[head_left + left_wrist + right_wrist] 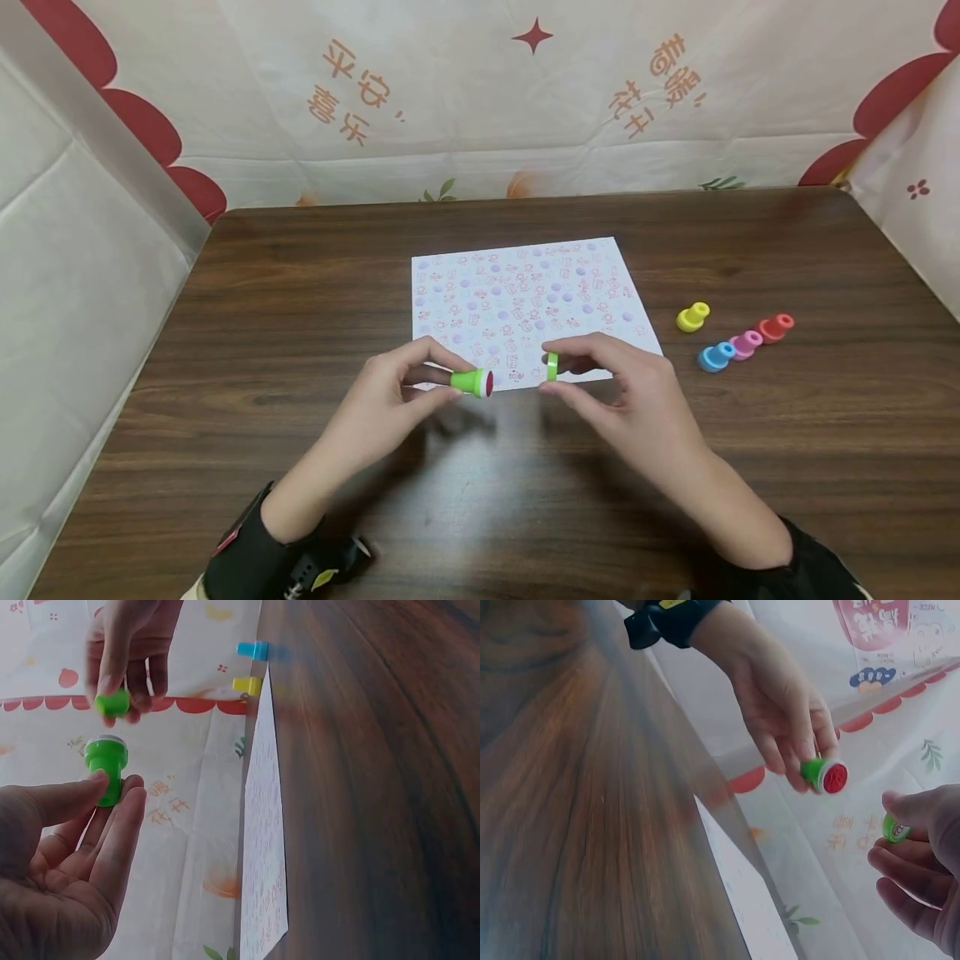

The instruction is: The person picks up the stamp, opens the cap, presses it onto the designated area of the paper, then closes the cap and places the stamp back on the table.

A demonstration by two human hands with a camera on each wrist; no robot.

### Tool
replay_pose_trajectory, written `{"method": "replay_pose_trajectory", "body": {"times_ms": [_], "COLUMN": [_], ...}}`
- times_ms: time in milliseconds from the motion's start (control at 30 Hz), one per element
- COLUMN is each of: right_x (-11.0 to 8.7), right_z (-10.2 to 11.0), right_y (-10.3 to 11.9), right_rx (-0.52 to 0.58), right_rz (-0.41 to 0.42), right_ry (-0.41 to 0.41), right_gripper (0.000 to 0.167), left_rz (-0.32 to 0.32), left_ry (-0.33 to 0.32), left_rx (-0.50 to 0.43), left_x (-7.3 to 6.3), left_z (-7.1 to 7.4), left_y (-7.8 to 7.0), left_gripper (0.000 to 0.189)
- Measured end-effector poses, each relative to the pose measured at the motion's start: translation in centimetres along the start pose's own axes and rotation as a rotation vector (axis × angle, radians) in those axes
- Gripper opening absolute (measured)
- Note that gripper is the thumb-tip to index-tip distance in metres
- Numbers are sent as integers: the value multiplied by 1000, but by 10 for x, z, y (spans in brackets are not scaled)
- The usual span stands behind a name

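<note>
My left hand (382,400) pinches a green stamp (467,382) by its handle, above the near edge of the paper. The stamp's red face (835,778), ringed in white, is bare and points toward the right hand. Thumb and fingers of my right hand (633,396) pinch the stamp's green cap (552,367) by its rim. A short gap separates cap and stamp. Beneath and beyond both hands lies a white sheet of paper (517,292), covered in small red and purple stamped prints.
On the table (300,317), right of the paper, stand a yellow stamp (693,317), a blue stamp (717,357), a pink stamp (746,344) and a red stamp (776,327). The last three sit in a close row. A printed curtain (480,100) hangs behind the table's far edge.
</note>
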State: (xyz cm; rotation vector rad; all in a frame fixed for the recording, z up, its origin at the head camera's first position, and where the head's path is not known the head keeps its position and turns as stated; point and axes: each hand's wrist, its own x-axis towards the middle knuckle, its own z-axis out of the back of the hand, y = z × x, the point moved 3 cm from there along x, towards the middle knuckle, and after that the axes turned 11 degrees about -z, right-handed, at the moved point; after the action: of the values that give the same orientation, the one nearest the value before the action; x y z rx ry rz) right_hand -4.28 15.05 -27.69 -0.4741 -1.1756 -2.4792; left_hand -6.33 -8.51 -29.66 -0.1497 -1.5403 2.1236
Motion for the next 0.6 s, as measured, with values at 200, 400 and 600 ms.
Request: {"method": "replay_pose_trajectory", "body": {"times_ms": [200,400,600], "right_x": [-4,-9,-15], "right_z": [8,17,27], "right_y": [-6,-13,-21], "right_rx": [-24,-65,-98], "right_rz": [-34,-72,-90], "right_ry": [15,5,-24], "right_gripper": [48,45,44], "left_rz": [14,-25,-67], "left_ry": [-8,-8,1], "left_rx": [-33,-45,-24], "left_x": [0,9,26], "left_z": [4,1,-7], "left_y": [0,-7,-13], "left_gripper": [21,21,20]}}
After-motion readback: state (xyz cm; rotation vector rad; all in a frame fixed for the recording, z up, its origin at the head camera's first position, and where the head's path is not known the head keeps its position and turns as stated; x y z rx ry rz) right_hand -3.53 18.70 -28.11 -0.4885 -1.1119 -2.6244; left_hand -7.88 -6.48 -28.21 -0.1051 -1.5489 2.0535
